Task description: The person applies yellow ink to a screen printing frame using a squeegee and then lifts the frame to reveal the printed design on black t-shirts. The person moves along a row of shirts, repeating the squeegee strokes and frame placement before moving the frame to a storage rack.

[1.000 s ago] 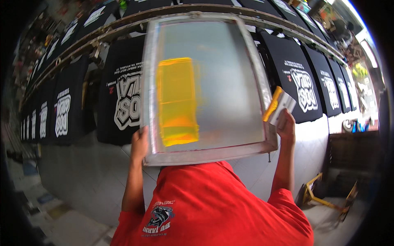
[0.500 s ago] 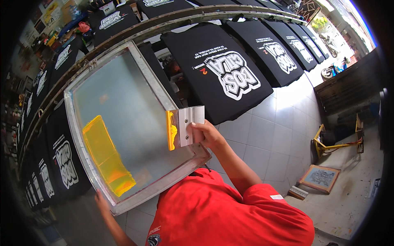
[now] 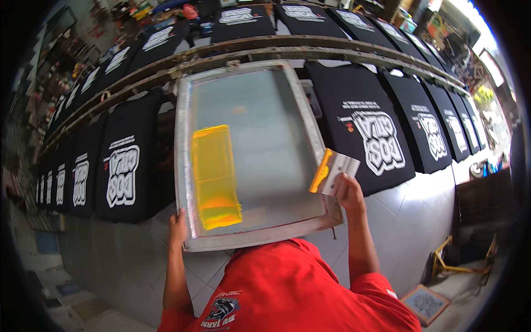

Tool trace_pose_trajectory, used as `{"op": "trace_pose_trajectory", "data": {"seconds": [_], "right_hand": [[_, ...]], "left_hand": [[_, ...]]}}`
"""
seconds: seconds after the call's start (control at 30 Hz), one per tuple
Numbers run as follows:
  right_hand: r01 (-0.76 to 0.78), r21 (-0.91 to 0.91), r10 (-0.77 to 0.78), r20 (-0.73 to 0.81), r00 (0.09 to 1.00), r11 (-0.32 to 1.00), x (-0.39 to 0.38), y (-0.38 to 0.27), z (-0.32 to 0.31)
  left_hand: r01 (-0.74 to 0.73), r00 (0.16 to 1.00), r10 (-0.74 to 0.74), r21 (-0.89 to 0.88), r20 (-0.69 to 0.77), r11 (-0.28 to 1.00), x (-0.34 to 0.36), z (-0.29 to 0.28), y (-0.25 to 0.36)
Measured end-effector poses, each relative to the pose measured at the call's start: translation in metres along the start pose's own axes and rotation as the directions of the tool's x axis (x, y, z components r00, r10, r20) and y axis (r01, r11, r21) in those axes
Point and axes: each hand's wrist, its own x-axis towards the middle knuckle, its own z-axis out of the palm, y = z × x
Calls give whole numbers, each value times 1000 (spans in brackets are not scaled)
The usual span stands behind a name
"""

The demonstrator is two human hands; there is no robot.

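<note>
A large metal-framed printing screen (image 3: 260, 144) lies in front of me, tilted toward my body, with a rectangle of yellow ink (image 3: 214, 174) on the left part of its mesh. My left hand (image 3: 177, 229) grips the lower left side of the frame. In my right hand (image 3: 350, 192) is a silver squeegee (image 3: 340, 172) with yellow ink along its blade, held over the lower right corner of the screen. Whether those fingers also touch the frame is hidden.
Rows of black T-shirts (image 3: 130, 122) with white prints stretch left and right along long metal rails (image 3: 254, 51). A tiled floor (image 3: 404, 218) runs below them. At lower right are a yellow metal frame (image 3: 442, 254) and a small wood-framed screen (image 3: 425, 303).
Since half a second ago the view has swung back, bringing the screen upright in the middle. The squeegee has moved from over the mesh to the frame's right edge, still in my right hand.
</note>
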Motion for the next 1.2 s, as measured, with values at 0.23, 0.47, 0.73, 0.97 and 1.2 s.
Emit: {"op": "trace_pose_trajectory", "data": {"seconds": [0.23,0.47,0.73,0.97,1.2], "right_hand": [[-49,47,52,-69,996,998,14,-9,-3],[-63,67,69,-100,993,996,35,-8,-16],[-59,63,67,-144,987,996,33,-5,-15],[64,-183,-90,-141,986,981,35,-11,20],[187,-800,-115,148,982,571,109,-33,188]], "left_hand": [[1,999,3,74,-54,997,6,18,26],[-89,992,103,174,-71,981,32,29,33],[-40,997,28,168,73,985,50,30,25],[23,1000,-23,225,-2,974,49,49,10],[53,997,-66,236,46,970,49,41,19]]}}
